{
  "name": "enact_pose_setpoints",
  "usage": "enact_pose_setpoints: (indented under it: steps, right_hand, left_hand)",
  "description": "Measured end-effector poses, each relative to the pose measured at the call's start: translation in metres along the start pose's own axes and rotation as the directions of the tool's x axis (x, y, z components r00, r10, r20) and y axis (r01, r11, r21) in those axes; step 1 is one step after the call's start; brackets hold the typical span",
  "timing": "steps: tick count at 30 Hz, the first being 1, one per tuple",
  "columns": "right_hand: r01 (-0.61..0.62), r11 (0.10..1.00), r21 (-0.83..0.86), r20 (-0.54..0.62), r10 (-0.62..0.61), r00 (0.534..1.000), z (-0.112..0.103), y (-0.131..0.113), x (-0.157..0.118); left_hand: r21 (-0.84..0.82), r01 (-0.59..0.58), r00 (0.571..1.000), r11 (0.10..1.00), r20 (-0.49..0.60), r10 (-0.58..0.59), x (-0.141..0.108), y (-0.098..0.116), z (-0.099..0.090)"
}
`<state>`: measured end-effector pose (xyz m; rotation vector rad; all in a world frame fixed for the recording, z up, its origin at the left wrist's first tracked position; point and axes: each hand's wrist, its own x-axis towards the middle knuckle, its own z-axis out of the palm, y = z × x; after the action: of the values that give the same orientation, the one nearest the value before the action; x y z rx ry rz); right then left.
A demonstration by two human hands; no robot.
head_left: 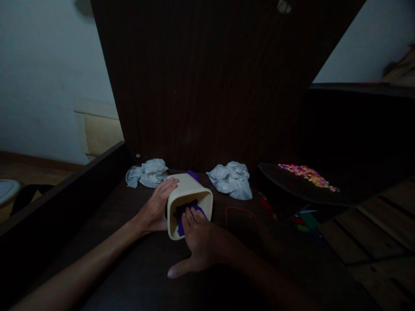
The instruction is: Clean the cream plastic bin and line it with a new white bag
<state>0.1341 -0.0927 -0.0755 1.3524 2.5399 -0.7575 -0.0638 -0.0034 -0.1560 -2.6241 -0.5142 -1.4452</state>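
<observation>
A cream container lies tipped on the dark wooden surface with its mouth facing me. My left hand is wrapped round its left side. Inside the mouth is purple material, and the fingers of my right hand reach in and rest on it, stretched out, with the thumb apart outside. Another bit of purple shows behind the container's far end. Crumpled whitish plastic bags lie on either side, one at the left and one at the right.
A tall dark panel stands behind. At the left runs a raised dark edge. Small pink and yellow pieces lie on a dark curved shelf at the right. A reddish-brown loop lies right of the container, near colourful wrappers.
</observation>
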Motion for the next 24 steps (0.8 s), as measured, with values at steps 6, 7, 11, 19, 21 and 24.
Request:
enact_pose_setpoints:
  steps: [6,7,11,19,21,24]
  right_hand:
    - [-0.013,0.995,-0.102,0.134,0.026,0.991,-0.014,0.002,0.04]
    - [-0.01,0.995,-0.097,0.144,0.024,0.989,-0.017,0.003,0.045]
    - [0.017,0.997,-0.072,0.168,-0.005,0.986,-0.023,0.005,0.062]
    - [0.023,0.995,-0.092,0.369,0.013,0.929,-0.026,0.002,0.085]
    - [0.05,0.996,-0.071,0.361,-0.021,0.932,-0.026,0.001,0.084]
    - [0.141,0.99,0.002,0.219,-0.138,0.966,-0.021,-0.001,0.077]
  left_hand:
    - [-0.018,0.012,1.0,1.0,0.02,-0.011,0.001,0.002,-0.003]
    - [-0.019,0.015,1.0,1.0,0.023,-0.015,0.0,0.001,-0.004]
    - [-0.016,-0.004,1.0,1.0,-0.001,0.004,-0.002,-0.002,-0.001]
    - [-0.016,0.003,1.0,1.0,0.009,-0.002,-0.003,-0.003,-0.004]
    - [-0.011,0.016,1.0,1.0,0.014,-0.016,-0.003,-0.003,-0.005]
    - [0.004,0.014,1.0,1.0,0.012,-0.014,-0.004,-0.005,-0.004]
